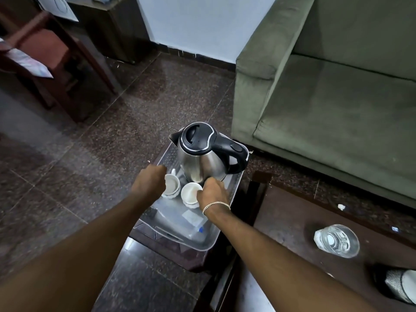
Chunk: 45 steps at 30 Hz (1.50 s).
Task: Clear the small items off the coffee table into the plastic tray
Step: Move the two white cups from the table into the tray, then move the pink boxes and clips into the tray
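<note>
A clear plastic tray [209,240] rests on a small dark stand beside the coffee table [292,219]. Inside it stand a steel kettle [203,162] with a black lid and handle, and two small white cups. My left hand [152,182] grips the left white cup [172,184] at its far rim. My right hand [212,192], with a chain bracelet at the wrist, holds the rim of the right white cup [190,194]. A flat packet [192,218] lies on the tray floor in front of the cups. A clear drinking glass [336,240] stands on the coffee table.
A green sofa [337,97] fills the right side behind the table. A dark wooden chair [51,61] stands at the far left on the speckled floor. A grey-and-white cylinder [398,283] lies at the table's near right edge. Small scraps [341,207] sit on the table.
</note>
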Tool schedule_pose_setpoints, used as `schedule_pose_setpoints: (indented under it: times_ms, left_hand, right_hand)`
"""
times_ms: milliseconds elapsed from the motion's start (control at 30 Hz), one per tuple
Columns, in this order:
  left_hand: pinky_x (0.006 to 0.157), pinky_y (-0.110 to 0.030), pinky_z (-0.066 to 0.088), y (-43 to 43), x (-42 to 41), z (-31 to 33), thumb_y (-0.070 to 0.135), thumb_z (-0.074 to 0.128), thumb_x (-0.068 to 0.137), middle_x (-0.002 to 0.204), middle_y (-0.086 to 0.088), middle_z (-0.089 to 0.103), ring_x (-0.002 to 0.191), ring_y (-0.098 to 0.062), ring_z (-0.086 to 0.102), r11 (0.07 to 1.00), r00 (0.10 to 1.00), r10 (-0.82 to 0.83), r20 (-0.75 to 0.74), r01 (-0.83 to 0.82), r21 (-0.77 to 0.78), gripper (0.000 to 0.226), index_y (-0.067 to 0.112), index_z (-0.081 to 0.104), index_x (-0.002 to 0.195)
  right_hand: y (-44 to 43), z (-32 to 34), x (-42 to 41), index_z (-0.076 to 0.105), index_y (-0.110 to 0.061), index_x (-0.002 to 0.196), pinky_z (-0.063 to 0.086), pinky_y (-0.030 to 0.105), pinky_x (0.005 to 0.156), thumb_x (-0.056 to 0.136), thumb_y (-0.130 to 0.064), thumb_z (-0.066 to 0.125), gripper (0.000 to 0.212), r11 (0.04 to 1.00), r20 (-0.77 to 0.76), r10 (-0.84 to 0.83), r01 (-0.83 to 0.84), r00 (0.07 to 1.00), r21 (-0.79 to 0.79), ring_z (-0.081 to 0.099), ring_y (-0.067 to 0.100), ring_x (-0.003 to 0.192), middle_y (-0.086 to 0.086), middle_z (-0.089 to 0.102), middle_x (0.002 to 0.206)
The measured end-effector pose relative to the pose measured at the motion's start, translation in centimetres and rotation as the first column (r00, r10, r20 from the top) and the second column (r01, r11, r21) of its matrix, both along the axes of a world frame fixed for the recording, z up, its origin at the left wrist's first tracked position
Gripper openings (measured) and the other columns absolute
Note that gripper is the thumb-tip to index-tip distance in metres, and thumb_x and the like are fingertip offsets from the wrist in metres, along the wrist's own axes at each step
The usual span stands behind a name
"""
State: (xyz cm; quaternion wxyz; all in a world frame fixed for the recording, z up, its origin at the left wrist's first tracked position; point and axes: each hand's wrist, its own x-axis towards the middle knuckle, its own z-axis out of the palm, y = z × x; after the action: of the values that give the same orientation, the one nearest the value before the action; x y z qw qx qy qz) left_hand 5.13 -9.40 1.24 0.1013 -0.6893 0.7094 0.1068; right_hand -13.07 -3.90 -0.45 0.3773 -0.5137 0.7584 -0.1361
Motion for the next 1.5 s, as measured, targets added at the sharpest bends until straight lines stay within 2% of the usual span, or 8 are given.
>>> schedule_pose_setpoints:
  times_ms: [267, 367, 567, 767, 1000, 1133, 1233, 1500]
  left_hand:
    - [0.075, -0.045, 0.055, 0.5, -0.2, 0.3, 0.029, 0.068, 0.089, 0.106, -0.025, 0.071, 0.096, -0.046, 0.070, 0.999, 0.999, 0.035, -0.001, -0.035, -0.007, 0.030, 0.007, 0.060, 0.108]
    - [0.069, -0.045, 0.052, 1.2, -1.0, 1.5, 0.033, 0.061, 0.091, 0.105, -0.023, 0.068, 0.090, -0.049, 0.069, 0.989, 0.999, 0.034, 0.013, -0.032, -0.146, 0.030, 0.009, 0.056, 0.109]
    - [0.063, -0.037, 0.043, 4.3, -5.4, 4.0, 0.036, 0.067, 0.093, 0.088, -0.008, 0.068, 0.081, -0.039, 0.068, 0.937, 0.928, -0.295, -0.227, 0.234, -0.260, 0.023, 0.013, 0.062, 0.095]
    - [0.061, -0.032, 0.048, 10.1, -14.5, 4.2, 0.045, 0.067, 0.085, 0.063, 0.004, 0.062, 0.064, -0.023, 0.064, 0.924, 0.789, -0.382, -0.481, 0.310, -0.224, 0.029, 0.016, 0.063, 0.082]
    - [0.070, -0.025, 0.051, 18.0, -25.1, 0.0, 0.047, 0.076, 0.085, 0.076, 0.006, 0.069, 0.074, -0.011, 0.067, 0.919, 0.760, -0.275, -0.589, 0.387, 0.071, 0.028, 0.021, 0.071, 0.095]
    - [0.078, -0.026, 0.053, 21.3, -29.7, -2.4, 0.047, 0.079, 0.080, 0.084, 0.006, 0.071, 0.082, -0.015, 0.070, 0.900, 0.798, -0.203, -0.567, 0.381, 0.214, 0.032, 0.021, 0.071, 0.098]
    - [0.083, -0.025, 0.051, 23.2, -32.3, -4.5, 0.044, 0.080, 0.079, 0.091, 0.005, 0.073, 0.092, -0.017, 0.071, 0.891, 0.846, -0.146, -0.512, 0.338, 0.305, 0.035, 0.021, 0.072, 0.104]
    - [0.100, -0.039, 0.051, 27.0, -35.3, -9.2, 0.035, 0.073, 0.089, 0.123, -0.016, 0.068, 0.119, -0.037, 0.064, 0.890, 0.926, -0.027, -0.377, 0.194, 0.413, 0.041, 0.010, 0.066, 0.121]
  right_hand:
    - [0.3, -0.9, -0.9, 0.064, 0.000, 0.087, 0.060, 0.047, 0.078, 0.080, -0.027, 0.078, 0.031, 0.991, 0.274, -0.123, 0.103, 0.954, 0.088, 0.072, 0.041, 0.086, 0.023, 0.071, 0.099]
    - [1.4, -0.3, -2.2, 0.052, -0.011, 0.065, 0.056, 0.029, 0.051, 0.081, -0.029, 0.075, 0.033, 0.993, 0.339, -0.117, 0.104, 0.933, 0.056, 0.074, 0.032, 0.065, 0.021, 0.069, 0.087]
    - [6.0, 3.3, -8.1, 0.071, -0.012, 0.086, 0.061, 0.035, 0.052, 0.083, -0.026, 0.075, 0.015, 0.970, 0.442, -0.140, 0.212, 0.886, -0.118, 0.070, 0.020, 0.050, 0.011, 0.072, 0.072]
    - [12.6, 3.9, -18.0, 0.073, -0.009, 0.086, 0.050, 0.021, 0.041, 0.085, -0.016, 0.075, 0.008, 0.929, 0.409, -0.274, 0.349, 0.870, -0.120, 0.066, 0.013, 0.046, 0.011, 0.073, 0.075]
    - [22.3, 0.8, -29.2, 0.071, -0.008, 0.081, 0.053, 0.025, 0.045, 0.083, -0.011, 0.076, 0.006, 0.886, 0.295, -0.442, 0.463, 0.847, -0.002, 0.060, 0.009, 0.041, 0.000, 0.066, 0.060]
    - [27.2, -1.6, -33.7, 0.074, -0.009, 0.085, 0.049, 0.024, 0.070, 0.078, -0.015, 0.080, 0.011, 0.912, 0.083, -0.409, 0.408, 0.909, 0.025, 0.066, 0.017, 0.065, 0.001, 0.068, 0.068]
    - [30.5, -3.4, -35.6, 0.074, -0.009, 0.103, 0.048, 0.026, 0.085, 0.077, -0.017, 0.076, 0.026, 0.966, -0.101, -0.242, 0.250, 0.965, 0.065, 0.068, 0.026, 0.099, 0.008, 0.073, 0.100]
    - [35.2, -6.9, -35.0, 0.026, -0.016, 0.153, 0.024, 0.040, 0.116, 0.069, -0.056, 0.074, 0.105, 0.962, -0.377, 0.269, -0.226, 0.886, 0.155, 0.021, 0.027, 0.148, 0.007, 0.027, 0.158]
